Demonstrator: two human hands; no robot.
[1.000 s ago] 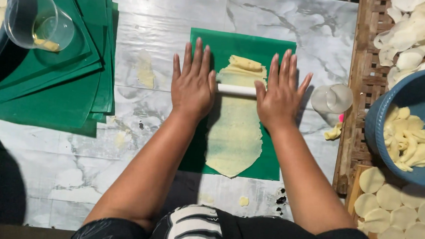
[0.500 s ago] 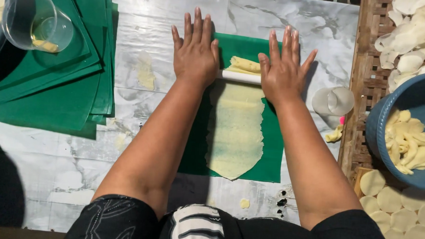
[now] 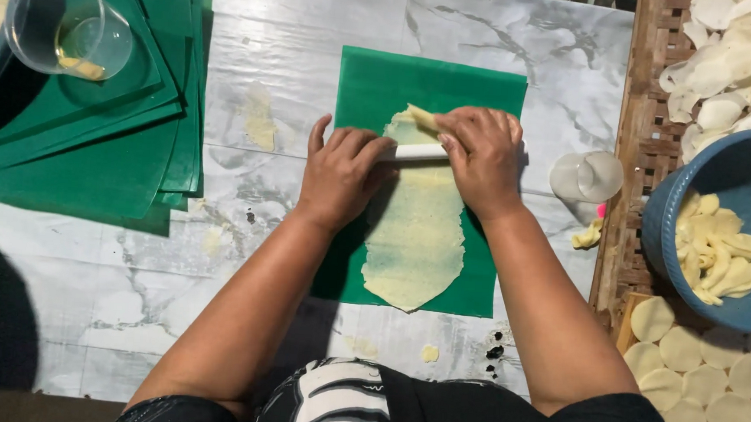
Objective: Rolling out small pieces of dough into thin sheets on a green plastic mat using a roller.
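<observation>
- Nearest to us, our two forearms reach out over the marble table (image 3: 109,308), which carries a few dough smears and crumbs.
- On the table just ahead lies a green sheet (image 3: 475,282), and on it a long, thin strip of pale dough (image 3: 415,239), rolled flat and running away from us down the middle of the sheet.
- Our left hand (image 3: 340,172) rests with its fingers curled down over the left end of a white rolling pin (image 3: 416,152). The fingers are bent rather than spread, pressing on the pin more than wrapping it.
- Our right hand (image 3: 481,155) covers the right end of the pin in the same way, knuckles up and fingers folded over it. We cannot tell how far either thumb goes under.
- The pin lies crosswise over the far part of the dough, where a small flap of dough sticks out just beyond it.
- To the right, a clear plastic cup (image 3: 586,175) lies beside the sheet, with a scrap of dough (image 3: 588,236) near it.
- Further right, a blue bowl (image 3: 742,177) holds yellowish pieces, and round dough discs (image 3: 687,378) lie on a woven tray (image 3: 639,158).
- To the far left, a stack of green sheets (image 3: 92,159) bears another clear cup (image 3: 61,20).
</observation>
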